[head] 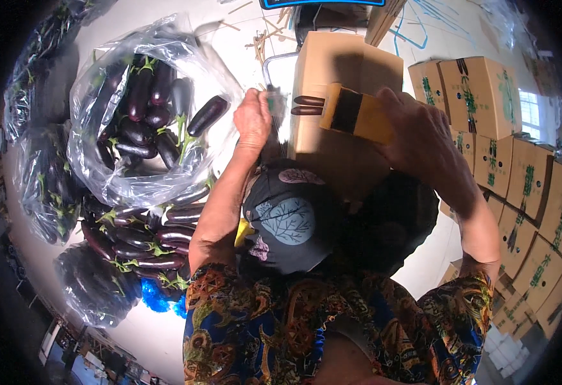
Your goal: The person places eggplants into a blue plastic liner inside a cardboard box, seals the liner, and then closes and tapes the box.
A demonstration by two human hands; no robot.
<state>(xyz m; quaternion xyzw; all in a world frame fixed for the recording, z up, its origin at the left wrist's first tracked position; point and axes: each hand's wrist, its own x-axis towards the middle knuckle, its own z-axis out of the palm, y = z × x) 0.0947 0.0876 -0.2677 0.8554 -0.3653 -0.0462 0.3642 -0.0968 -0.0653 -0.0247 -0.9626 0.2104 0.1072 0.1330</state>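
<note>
My left hand point(253, 118) is closed beside the carton's left edge, with a small translucent strip point(276, 103) at its fingers. My right hand point(413, 127) grips a yellow block-like object with a broad black band point(347, 111) above a plain brown cardboard carton point(309, 62). Two dark oblong shapes point(308, 105) show at the object's left end; what they are is unclear. The carton stands before me, its lower part in shadow. Left of my left hand, an open clear plastic bag point(131, 190) holds several eggplants point(139, 96). One eggplant point(208, 115) rests at the bag's right side.
More eggplants point(141, 240) lie in a heap below the open bag. Filled plastic bags point(47, 187) stand at the left. Stacked printed cartons point(483, 96) occupy the right. Blue strapping point(411, 43) and wooden-looking scraps point(261, 45) lie on the floor beyond the carton.
</note>
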